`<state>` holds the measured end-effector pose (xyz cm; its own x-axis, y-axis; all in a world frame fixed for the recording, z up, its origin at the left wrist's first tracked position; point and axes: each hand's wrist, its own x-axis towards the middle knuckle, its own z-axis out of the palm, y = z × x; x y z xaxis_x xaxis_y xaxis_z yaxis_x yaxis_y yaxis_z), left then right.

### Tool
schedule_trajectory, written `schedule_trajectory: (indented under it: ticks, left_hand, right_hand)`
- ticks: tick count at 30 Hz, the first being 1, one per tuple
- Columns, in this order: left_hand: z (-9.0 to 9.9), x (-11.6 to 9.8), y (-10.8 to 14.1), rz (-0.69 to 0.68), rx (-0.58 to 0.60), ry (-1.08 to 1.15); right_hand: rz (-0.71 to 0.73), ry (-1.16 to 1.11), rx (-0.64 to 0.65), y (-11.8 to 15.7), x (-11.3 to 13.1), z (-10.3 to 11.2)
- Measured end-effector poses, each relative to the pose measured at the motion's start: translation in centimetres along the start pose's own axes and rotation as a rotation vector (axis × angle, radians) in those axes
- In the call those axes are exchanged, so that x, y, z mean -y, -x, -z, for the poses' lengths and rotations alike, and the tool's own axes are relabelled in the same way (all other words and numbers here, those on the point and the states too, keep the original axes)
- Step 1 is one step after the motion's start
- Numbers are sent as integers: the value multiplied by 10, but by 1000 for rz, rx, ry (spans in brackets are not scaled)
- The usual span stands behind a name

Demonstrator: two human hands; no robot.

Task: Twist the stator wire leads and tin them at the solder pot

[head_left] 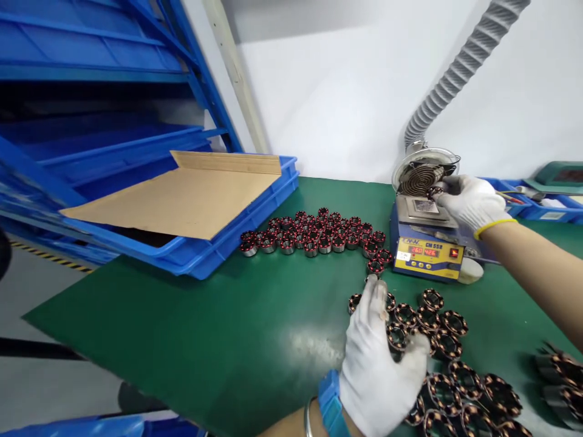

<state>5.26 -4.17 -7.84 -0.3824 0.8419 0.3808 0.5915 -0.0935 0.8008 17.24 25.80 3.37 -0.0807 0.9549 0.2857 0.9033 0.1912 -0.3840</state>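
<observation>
In a white glove, my right hand [473, 203] pinches a small ring-shaped motor stator [435, 192] above the square metal top of a blue and yellow heated pot [427, 258] with a red digital display. My left hand [380, 358], also gloved, is low over the table with its fingers stretched out and thumb apart. Its fingertips reach a few stators beside the loose group of copper-wound stators [428, 318], some of which it hides. Farther back stands a tight cluster of stators with red tops [323, 230].
A cardboard sheet [191, 191] lies across a blue crate [200, 261] at the left, by a blue rack. A grey flexible duct [460, 76] comes down behind the pot. Blue bins [553, 212] stand at the right. More stators [562, 382] are near the right edge of the green table [246, 328].
</observation>
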Motion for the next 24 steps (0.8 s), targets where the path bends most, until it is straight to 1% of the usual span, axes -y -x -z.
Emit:
schedule_trajectory:
  ticks: [4,11,16,20,24]
  left_hand:
    - [-6,1,5,-42,9,-46]
    - [-9,-2,9,7,-11,-56]
    - [-9,-2,9,4,-5,-68]
    - [-10,-3,10,18,-11,-47]
    - [-11,-4,10,30,-23,-41]
  right_hand:
    - [4,51,-8,-9,-1,-14]
    - [25,111,18,-14,-3,-26]
    - [38,112,11,-16,-5,-24]
    - [25,77,-30,-20,-6,-20]
    - [22,28,-32,-24,-5,-17]
